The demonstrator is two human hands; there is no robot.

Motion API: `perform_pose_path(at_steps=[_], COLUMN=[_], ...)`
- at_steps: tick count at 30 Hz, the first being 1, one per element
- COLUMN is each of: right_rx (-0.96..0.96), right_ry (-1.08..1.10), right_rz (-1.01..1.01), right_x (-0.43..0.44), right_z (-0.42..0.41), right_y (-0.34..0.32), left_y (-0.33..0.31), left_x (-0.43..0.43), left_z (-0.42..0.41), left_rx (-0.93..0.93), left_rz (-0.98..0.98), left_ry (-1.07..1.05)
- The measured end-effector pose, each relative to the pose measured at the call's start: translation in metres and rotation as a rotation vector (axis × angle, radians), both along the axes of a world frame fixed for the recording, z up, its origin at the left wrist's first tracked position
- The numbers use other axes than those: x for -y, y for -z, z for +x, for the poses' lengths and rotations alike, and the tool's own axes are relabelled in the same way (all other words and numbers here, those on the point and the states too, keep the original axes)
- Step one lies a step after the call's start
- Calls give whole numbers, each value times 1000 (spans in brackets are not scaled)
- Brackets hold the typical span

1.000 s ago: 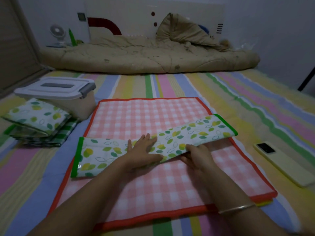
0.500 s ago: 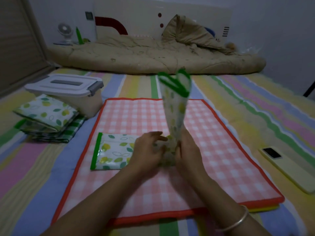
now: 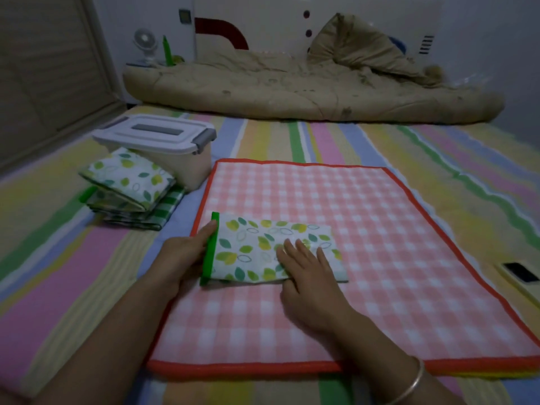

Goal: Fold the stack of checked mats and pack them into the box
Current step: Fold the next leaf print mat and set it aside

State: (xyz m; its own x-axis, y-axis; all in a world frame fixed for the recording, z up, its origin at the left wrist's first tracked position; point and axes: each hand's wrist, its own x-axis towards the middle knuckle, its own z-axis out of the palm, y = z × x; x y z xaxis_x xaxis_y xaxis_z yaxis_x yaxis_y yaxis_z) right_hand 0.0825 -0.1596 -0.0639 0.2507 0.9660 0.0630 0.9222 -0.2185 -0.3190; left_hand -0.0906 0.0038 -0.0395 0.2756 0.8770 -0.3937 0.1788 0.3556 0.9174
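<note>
Taking the wearer's forward as 12 o'clock. Nearest is the right wrist with a thin bangle [image 3: 415, 381] on it. The right hand [image 3: 304, 276] lies palm-down with its fingers spread and straight, pressing on the folded leaf-print mat [image 3: 257, 247] and pointing at roughly 11 o'clock. It isn't gripping anything. The left hand [image 3: 187, 252] is at the mat's 9 o'clock end, fingers out straight and laid along the green trim. It's touching the edge rather than pinching it, as far as I can tell.

The folded mat is a flat strip with its long axis running 9 to 3 o'clock. The green-bound end faces 9 and the plain end faces 3. It sits on the near-left part of a big pink checked mat [image 3: 365, 206] with an orange border, spread flat on the striped sheet [image 3: 52, 276]. A sliver of yellow peeks out under its near right corner.

A phone [image 3: 520, 273] lies out at 3 o'clock. At 10 o'clock there's a pile of folded mats [image 3: 128, 188], leaf print on top with green check underneath, right up against the box [image 3: 187, 168], which has its lid on. Further off at 12 o'clock is a rumpled beige quilt [image 3: 292, 86], and there's a little fan [image 3: 144, 45] at 11.
</note>
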Motion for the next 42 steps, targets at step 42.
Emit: perform_pose_path(at_steps=[42], right_rx=[-13], right_ry=[9], right_rz=[-118], right_x=[-44], right_z=[57], right_y=[13], left_y=[53], left_x=[-4], left_z=[34], left_rx=[-523], left_rz=[1108], left_ry=[768])
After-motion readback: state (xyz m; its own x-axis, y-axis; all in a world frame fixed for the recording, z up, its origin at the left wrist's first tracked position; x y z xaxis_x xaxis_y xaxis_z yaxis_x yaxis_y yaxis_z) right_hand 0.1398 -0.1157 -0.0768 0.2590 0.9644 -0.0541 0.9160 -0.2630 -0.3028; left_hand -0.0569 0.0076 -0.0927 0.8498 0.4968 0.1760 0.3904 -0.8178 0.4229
